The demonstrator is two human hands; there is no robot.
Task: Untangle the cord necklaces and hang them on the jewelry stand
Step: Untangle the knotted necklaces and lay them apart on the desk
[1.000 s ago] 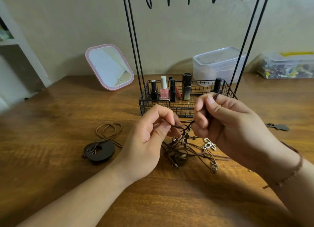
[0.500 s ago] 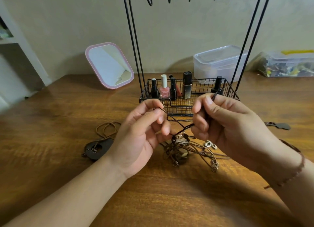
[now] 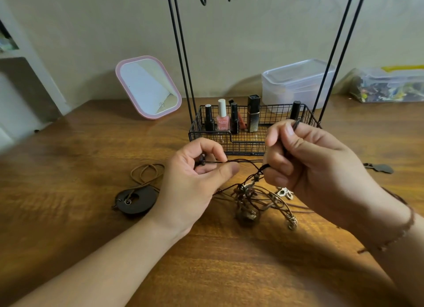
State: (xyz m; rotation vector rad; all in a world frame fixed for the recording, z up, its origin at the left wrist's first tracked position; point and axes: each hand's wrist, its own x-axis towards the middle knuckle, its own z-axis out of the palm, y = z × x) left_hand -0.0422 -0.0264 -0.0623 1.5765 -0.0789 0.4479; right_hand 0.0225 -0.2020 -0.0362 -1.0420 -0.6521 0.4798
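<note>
In the head view, the left hand (image 3: 195, 180) is seen further to the left than half a second ago, and the dark cord (image 3: 243, 161) pinched between its thumb and forefinger is now drawn out nearly level instead of slanting down toward the knot. The right hand (image 3: 305, 164) is held much as it was, fingers curled round the other end of that cord, whose tip (image 3: 296, 124) is seen above the fist. The tangle of cord necklaces (image 3: 254, 198) is lifted slightly at its top between the two hands, the rest lying on the bench (image 3: 68, 169). How many necklaces are knotted there cannot be told; at least three metal pendants are made out in it, one partly hidden by the right hand. One separate necklace (image 3: 137, 192) with a round dark pendant is laid apart to the left. The jewelry stand (image 3: 250, 132) is cut off at the top: four upright rods and five hook ends are counted, none carrying a necklace. In its wire basket six cosmetic items (image 3: 232, 118) are counted. Behind are seen one pink mirror (image 3: 148, 86) and two clear plastic boxes (image 3: 296, 79), the right one cut off by the frame.
</note>
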